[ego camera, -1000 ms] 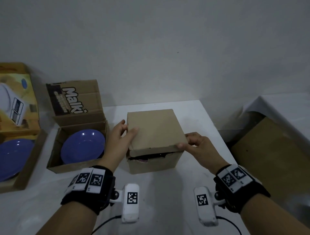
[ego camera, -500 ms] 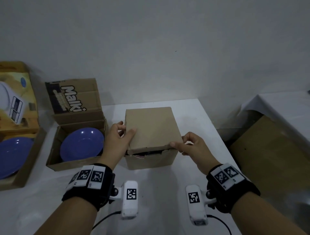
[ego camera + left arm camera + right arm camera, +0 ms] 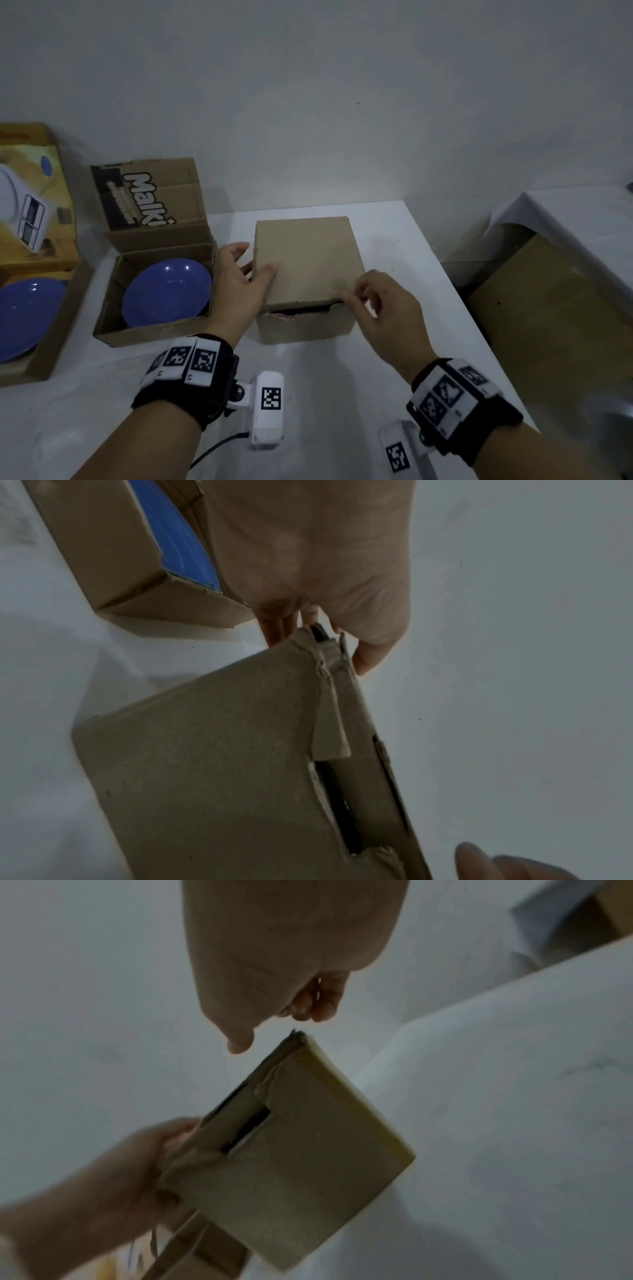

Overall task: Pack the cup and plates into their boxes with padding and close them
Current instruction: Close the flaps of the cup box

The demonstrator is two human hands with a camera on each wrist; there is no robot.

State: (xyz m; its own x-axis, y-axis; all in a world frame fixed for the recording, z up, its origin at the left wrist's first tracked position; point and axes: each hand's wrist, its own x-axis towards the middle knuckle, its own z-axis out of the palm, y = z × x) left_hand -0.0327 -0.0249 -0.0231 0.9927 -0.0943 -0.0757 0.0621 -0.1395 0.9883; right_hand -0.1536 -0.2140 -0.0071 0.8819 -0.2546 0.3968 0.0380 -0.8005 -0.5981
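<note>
A small brown box (image 3: 308, 263) stands mid-table, its lid down with a dark slit along the front edge. My left hand (image 3: 253, 265) holds its left edge, thumb on the lid and fingers down the side, as the left wrist view (image 3: 322, 642) confirms. My right hand (image 3: 352, 298) hovers at the lid's front right corner with curled fingers; the right wrist view shows the right hand (image 3: 274, 1028) just clear of the box (image 3: 301, 1164). A blue plate (image 3: 168, 291) lies in an open printed carton (image 3: 144, 334). A larger blue plate (image 3: 20, 315) lies in a yellow box (image 3: 54, 329). The cup is hidden.
The white table (image 3: 325, 394) ends close to the right of the small box. Beyond that edge lie a brown board (image 3: 548, 325) and a second white-covered surface (image 3: 582, 219). A grey wall stands behind. The open carton's raised flap (image 3: 154, 195) stands at the back left.
My right hand has let go of the lid's right front corner and slid a little left along the front edge. The lid sits lower. My left hand stays on the left edge.
</note>
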